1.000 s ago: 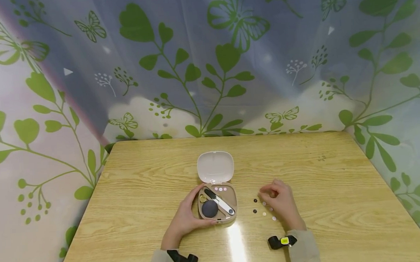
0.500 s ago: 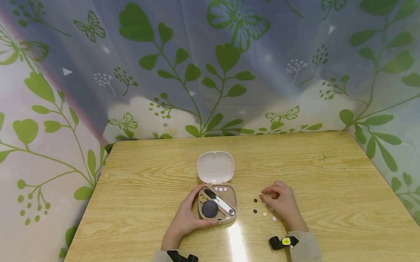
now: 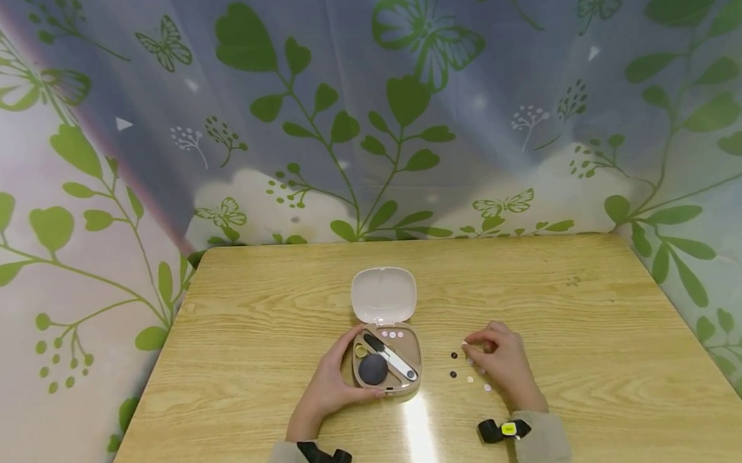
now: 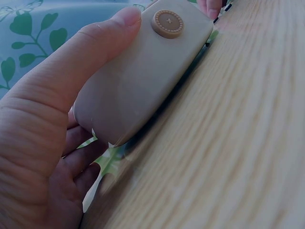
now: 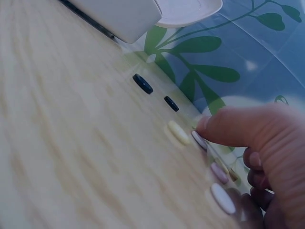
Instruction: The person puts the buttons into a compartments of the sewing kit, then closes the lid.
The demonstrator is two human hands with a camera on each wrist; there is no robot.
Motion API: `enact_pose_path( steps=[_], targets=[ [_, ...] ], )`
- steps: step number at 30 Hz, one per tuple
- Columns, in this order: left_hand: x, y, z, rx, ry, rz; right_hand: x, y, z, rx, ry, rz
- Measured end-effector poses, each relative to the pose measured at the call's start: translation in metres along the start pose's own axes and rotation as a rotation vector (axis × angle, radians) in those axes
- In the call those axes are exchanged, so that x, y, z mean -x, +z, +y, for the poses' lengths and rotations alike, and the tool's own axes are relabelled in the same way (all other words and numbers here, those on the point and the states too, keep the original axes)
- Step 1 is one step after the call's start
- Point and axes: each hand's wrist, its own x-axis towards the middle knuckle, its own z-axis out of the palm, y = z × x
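Beige sewing box (image 4: 128, 81) on table (image 3: 256, 314) in clasp of L grip (image 3: 331, 382), w/ three pink buttons (image 3: 392, 335) already in far-right compt. (image 3: 408, 348), two black buttons (image 5: 143, 84), cream button (image 3: 470, 379) etc. left outside, + pale button (image 3: 464, 343) seemingly pinched in R grip (image 3: 501, 356): prob. only part-done.

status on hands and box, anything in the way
Left hand holds box, lid open. Right hand pinches what looks like a pale button. Two black buttons on table between right hand and box.
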Motion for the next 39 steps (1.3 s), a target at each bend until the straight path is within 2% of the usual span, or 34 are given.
enact_pose_path(
  steps=[26, 33, 39],
  targets=[
    [-0.001, 0.0, -0.001, -0.002, -0.022, 0.007, -0.005, -0.002, -0.008, -0.009, -0.014, 0.013],
    [-0.001, -0.001, -0.001, 0.002, -0.029, 0.003, -0.011, -0.001, -0.012, -0.004, -0.048, 0.037],
    [0.0, 0.0, -0.001, 0.013, -0.026, 0.009, -0.014, -0.001, -0.018, -0.015, -0.025, 0.037]
  ],
)
